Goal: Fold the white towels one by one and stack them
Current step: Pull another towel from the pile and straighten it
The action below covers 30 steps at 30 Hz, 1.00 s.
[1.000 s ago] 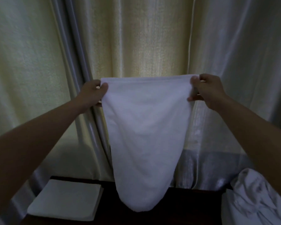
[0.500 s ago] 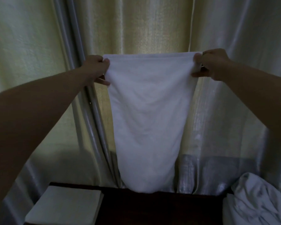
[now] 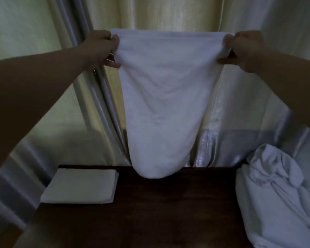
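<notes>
A white towel [image 3: 161, 97] hangs doubled over in front of me, its top edge stretched level. My left hand [image 3: 101, 48] pinches the upper left corner and my right hand [image 3: 243, 49] pinches the upper right corner. The towel's rounded lower fold hangs just over the far edge of the dark wooden table [image 3: 159, 212]. A folded white towel [image 3: 81, 186] lies flat at the table's back left. A heap of unfolded white towels [image 3: 276, 194] sits at the right.
Pale curtains [image 3: 159, 13] with a shiny silver band hang close behind the table. Bare dark tabletop lies between the folded towel and the heap.
The towel was lifted higher half a second ago. The view now tilts down, showing more of the table, and the towel's lower fold hangs at the table's far edge.
</notes>
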Motion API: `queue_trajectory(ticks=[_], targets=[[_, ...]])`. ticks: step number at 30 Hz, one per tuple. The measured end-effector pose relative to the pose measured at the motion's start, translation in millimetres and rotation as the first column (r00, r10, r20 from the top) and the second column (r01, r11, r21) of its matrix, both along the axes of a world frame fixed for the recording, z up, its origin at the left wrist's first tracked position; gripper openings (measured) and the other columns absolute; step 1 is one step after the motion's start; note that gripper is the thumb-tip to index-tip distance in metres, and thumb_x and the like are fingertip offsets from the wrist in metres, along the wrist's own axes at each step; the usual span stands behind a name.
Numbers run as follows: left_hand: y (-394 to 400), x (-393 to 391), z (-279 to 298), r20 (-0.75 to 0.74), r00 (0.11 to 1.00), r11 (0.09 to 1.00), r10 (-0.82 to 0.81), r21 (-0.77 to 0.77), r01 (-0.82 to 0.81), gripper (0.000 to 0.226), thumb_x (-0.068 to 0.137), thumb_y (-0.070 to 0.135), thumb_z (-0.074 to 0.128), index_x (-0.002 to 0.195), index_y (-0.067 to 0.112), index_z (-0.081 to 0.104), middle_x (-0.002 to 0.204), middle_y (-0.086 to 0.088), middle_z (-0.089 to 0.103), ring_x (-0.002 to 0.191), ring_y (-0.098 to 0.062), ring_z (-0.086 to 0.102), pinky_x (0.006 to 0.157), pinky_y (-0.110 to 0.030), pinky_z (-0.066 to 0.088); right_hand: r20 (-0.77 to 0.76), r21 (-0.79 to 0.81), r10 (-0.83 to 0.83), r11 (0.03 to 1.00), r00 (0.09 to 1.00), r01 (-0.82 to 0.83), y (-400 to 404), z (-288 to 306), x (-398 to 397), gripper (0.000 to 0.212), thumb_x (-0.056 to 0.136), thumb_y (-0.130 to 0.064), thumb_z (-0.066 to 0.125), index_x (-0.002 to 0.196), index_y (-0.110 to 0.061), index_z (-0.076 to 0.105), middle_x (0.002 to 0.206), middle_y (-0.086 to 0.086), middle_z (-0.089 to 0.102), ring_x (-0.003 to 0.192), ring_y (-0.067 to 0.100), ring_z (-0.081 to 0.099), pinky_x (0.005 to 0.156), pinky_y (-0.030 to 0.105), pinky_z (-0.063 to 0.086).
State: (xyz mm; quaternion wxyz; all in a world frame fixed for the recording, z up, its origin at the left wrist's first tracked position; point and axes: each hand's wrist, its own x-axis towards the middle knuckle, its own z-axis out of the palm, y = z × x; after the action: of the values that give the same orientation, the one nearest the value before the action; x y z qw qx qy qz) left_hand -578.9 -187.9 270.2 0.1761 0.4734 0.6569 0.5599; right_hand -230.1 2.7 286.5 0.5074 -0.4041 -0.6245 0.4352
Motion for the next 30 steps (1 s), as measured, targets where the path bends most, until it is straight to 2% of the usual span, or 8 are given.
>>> queue_trajectory(ticks=[4,8,11,13,19,21,25,30], targets=[[-12,9,-28,0.01,1.0,0.997,-0.007,0.073,0.006,0.022,0.102,0.036,0.056,0.098,0.015,0.061,0.106,-0.007,0.065,0.086,-0.023,0.07,0.074,-0.04,0.064,-0.032,0.016,-0.003,1.0,0.999,0.003,-23,-30,11,0.019,0.097,-0.022,0.067,0.105,-0.008,0.058,0.137,0.025,0.054,0.112,0.039,0.064,0.071,0.039,0.064],[-50,26,-65,0.007,1.0,0.997,0.005,0.077,-0.006,0.03,0.102,0.033,0.057,0.107,0.005,0.065,0.099,-0.01,0.063,0.088,-0.022,0.067,0.078,-0.043,0.064,-0.011,0.046,0.074,0.996,0.997,-0.073,-58,-64,38,0.024,0.099,-0.023,0.064,0.079,-0.012,0.055,0.106,0.018,0.057,0.091,0.03,0.066,0.076,0.041,0.064],[-96,50,-102,0.01,1.0,0.999,0.014,0.03,-0.014,0.039,0.103,0.03,0.057,0.122,-0.004,0.062,0.111,-0.031,0.063,0.101,-0.037,0.068,0.078,-0.041,0.064,0.028,0.046,0.15,0.987,0.988,-0.151,-85,-102,70,0.027,0.098,-0.024,0.064,0.089,0.001,0.062,0.099,0.019,0.058,0.082,0.026,0.068,0.078,0.044,0.064],[-133,73,-129,0.013,1.0,0.999,-0.02,0.027,0.019,0.028,0.104,0.027,0.056,0.12,0.006,0.066,0.112,-0.023,0.071,0.097,-0.032,0.072,0.076,-0.041,0.064,0.035,0.013,0.185,0.983,0.982,-0.186,-105,-128,93,0.04,0.097,-0.025,0.066,0.101,0.014,0.061,0.103,0.025,0.064,0.089,0.029,0.073,0.078,0.044,0.064],[-224,135,-219,0.04,0.999,0.999,0.009,-0.033,-0.008,0.016,0.098,0.036,0.059,0.098,0.035,0.074,0.088,0.001,0.075,0.082,-0.019,0.075,0.067,-0.039,0.065,0.045,-0.118,0.272,0.957,0.961,-0.265,-187,-213,157,0.02,0.099,-0.024,0.065,0.087,-0.016,0.079,0.098,0.011,0.077,0.092,0.026,0.075,0.072,0.037,0.063],[-249,152,-252,0.065,0.998,0.997,0.014,-0.079,-0.009,0.016,0.095,0.044,0.059,0.095,0.041,0.075,0.086,0.004,0.075,0.08,-0.016,0.074,0.066,-0.038,0.065,0.074,-0.162,0.28,0.95,0.957,-0.266,-209,-243,175,0.02,0.099,-0.024,0.065,0.091,-0.01,0.078,0.101,0.018,0.074,0.095,0.031,0.073,0.072,0.038,0.063],[-294,179,-312,0.093,0.995,0.977,0.027,-0.214,-0.006,0.038,0.09,0.064,0.061,0.092,0.027,0.07,0.088,0.001,0.071,0.083,-0.021,0.074,0.069,-0.041,0.064,0.156,-0.225,0.323,0.932,0.933,-0.285,-246,-296,205,0.021,0.099,-0.025,0.065,0.093,-0.01,0.078,0.095,0.024,0.071,0.091,0.036,0.072,0.072,0.045,0.064],[-314,203,-358,0.125,0.992,0.945,0.026,-0.327,0.016,0.026,0.095,0.051,0.053,0.095,0.03,0.069,0.098,0.004,0.072,0.086,-0.017,0.074,0.068,-0.033,0.063,0.222,-0.341,0.371,0.896,0.902,-0.285,-270,-350,220,0.027,0.099,-0.024,0.064,0.095,0.001,0.073,0.099,0.035,0.064,0.086,0.04,0.071,0.069,0.046,0.064]])
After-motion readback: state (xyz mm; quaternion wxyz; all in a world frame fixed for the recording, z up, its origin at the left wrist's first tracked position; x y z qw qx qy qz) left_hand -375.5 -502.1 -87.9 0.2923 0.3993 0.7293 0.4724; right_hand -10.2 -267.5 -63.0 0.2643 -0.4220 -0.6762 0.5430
